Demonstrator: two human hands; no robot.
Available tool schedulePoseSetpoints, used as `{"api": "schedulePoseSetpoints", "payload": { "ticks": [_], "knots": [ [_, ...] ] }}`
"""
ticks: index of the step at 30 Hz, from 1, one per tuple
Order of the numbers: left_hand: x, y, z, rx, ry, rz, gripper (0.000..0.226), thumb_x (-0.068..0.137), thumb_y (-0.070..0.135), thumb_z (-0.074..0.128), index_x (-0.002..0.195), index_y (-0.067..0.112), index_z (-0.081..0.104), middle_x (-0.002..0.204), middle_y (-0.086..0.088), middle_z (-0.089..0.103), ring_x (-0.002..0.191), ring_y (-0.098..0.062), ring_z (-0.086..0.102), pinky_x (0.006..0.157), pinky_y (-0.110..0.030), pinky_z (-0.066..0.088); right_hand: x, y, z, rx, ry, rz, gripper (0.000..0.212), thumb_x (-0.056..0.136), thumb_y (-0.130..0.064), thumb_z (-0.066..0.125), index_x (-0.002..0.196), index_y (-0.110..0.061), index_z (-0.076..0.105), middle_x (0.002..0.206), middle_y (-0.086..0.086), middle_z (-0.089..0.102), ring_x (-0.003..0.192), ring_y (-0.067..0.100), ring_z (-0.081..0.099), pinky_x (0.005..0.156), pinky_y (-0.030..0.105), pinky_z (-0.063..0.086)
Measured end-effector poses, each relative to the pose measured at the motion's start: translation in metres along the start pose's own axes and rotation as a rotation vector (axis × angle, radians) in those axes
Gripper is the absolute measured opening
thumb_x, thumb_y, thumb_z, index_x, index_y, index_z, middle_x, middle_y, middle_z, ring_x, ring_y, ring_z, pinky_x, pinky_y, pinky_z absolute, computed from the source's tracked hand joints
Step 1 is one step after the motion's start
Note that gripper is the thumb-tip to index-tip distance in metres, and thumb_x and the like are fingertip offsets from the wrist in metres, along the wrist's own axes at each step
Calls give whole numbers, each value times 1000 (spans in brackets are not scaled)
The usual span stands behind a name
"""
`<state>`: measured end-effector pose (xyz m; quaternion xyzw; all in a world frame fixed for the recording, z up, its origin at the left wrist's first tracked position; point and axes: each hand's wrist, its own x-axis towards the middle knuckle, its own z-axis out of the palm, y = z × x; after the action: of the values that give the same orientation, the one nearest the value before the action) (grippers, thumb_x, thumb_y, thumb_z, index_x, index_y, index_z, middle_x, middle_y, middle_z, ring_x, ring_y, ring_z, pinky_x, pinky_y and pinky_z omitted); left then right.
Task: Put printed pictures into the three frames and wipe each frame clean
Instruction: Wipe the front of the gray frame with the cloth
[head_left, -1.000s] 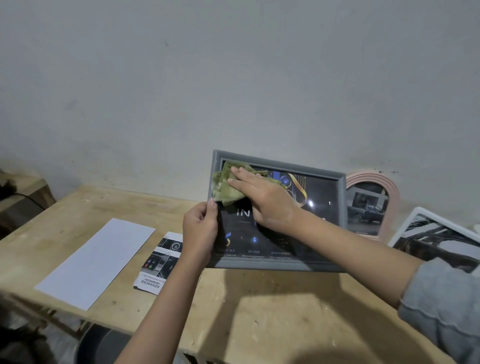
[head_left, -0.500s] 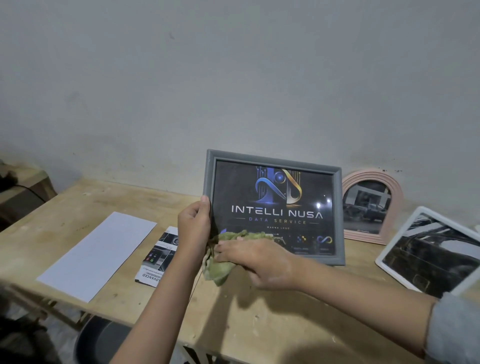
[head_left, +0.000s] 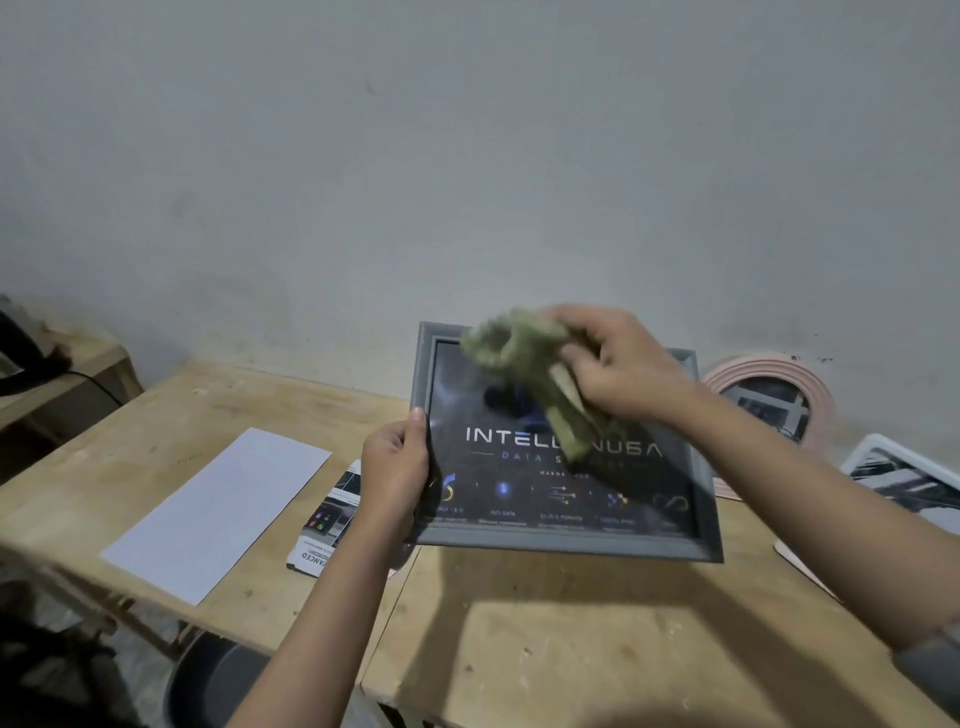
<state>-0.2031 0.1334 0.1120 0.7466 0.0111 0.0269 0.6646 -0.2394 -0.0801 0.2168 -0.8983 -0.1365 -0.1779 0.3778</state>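
The grey frame (head_left: 563, 447), with a dark printed picture already behind its glass, is held tilted above the wooden bench (head_left: 519, 623), its lower edge nearest the person. The left hand (head_left: 395, 467) grips the frame's left side, thumb on the front rim and the other fingers curled behind. The right hand (head_left: 618, 364) is clenched around a bunched green cloth (head_left: 524, 358) at the frame's upper middle; the cloth is blurred and trails down across the glass.

To the right of the grey frame, a pink arched frame (head_left: 779, 395) leans against the wall and a white frame (head_left: 904, 478) lies beyond it, both with pictures in them. To the left of the grey frame lie a printed leaflet (head_left: 324, 525) and a white sheet (head_left: 218, 512).

The step in hand looks like wiping the glass. To do it well, spread the cloth flatter under the fingers instead of a loose wad, sweep edge to edge in overlapping passes, work into the corners and along the rim, and keep the left hand's grip firm so the frame does not rock or slip. The spot under the left thumb needs a pass too.
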Motion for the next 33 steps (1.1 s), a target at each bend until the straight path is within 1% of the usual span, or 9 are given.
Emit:
{"api": "schedulePoseSetpoints", "payload": {
  "ticks": [2,4,9,13,17,23,27,30,33],
  "knots": [
    [-4,3,4,-4,-36,-4,50,99,38,41,57,12,35,49,-13,37,30,-18,35,37,-19,31,21,-2,-4,-101,232,-201,52,77,8,47,121,-14,62,108,1,68,93,10,60,86,22,49],
    [-6,6,8,7,-61,20,50,99,37,43,55,15,38,47,-14,43,32,-20,41,37,-22,35,39,0,4,-220,276,-386,60,71,10,43,127,-9,58,123,9,63,107,14,59,94,26,47],
    [-3,11,15,84,-100,73,51,95,45,46,59,9,45,51,-17,49,42,-24,50,43,-42,44,54,29,55,-701,-135,-834,49,84,-3,33,122,-9,62,130,18,56,118,45,52,90,54,46],
    [-3,4,9,106,-87,64,64,85,58,45,67,-3,44,55,-16,47,45,-24,48,44,-51,46,64,45,47,-645,-180,-731,59,80,10,32,130,-10,55,139,16,49,125,45,45,95,54,46],
    [-1,-2,4,99,-58,61,56,96,44,46,65,-2,44,55,-15,44,46,-25,49,47,-44,44,65,55,43,-553,-155,-572,70,76,22,46,137,-13,47,145,13,41,128,39,45,97,50,46],
    [-1,-5,2,46,-53,28,51,99,34,46,54,18,31,46,-1,27,44,-16,30,47,-31,33,53,67,36,-571,-177,-536,68,76,17,44,136,-15,49,144,11,44,126,36,48,98,45,46],
    [7,-11,-9,-5,-62,6,53,97,38,47,62,1,33,54,-8,30,50,-20,30,54,-35,30,40,83,21,-601,-190,-497,70,74,15,46,136,-18,49,143,8,45,123,33,51,91,44,51],
    [20,-19,-19,-50,-85,-25,71,81,59,51,72,-11,40,65,-13,40,59,-26,34,60,-38,34,32,92,8,-628,-187,-498,56,82,-2,38,134,-16,52,141,11,48,117,33,56,89,40,51],
    [27,-23,-27,-76,-93,-47,78,74,65,53,79,-12,51,70,-16,49,61,-29,42,61,-39,36,25,102,-3,-671,-182,-524,49,87,-10,34,133,-18,51,138,11,51,112,33,59,86,38,53]
  ]
}}
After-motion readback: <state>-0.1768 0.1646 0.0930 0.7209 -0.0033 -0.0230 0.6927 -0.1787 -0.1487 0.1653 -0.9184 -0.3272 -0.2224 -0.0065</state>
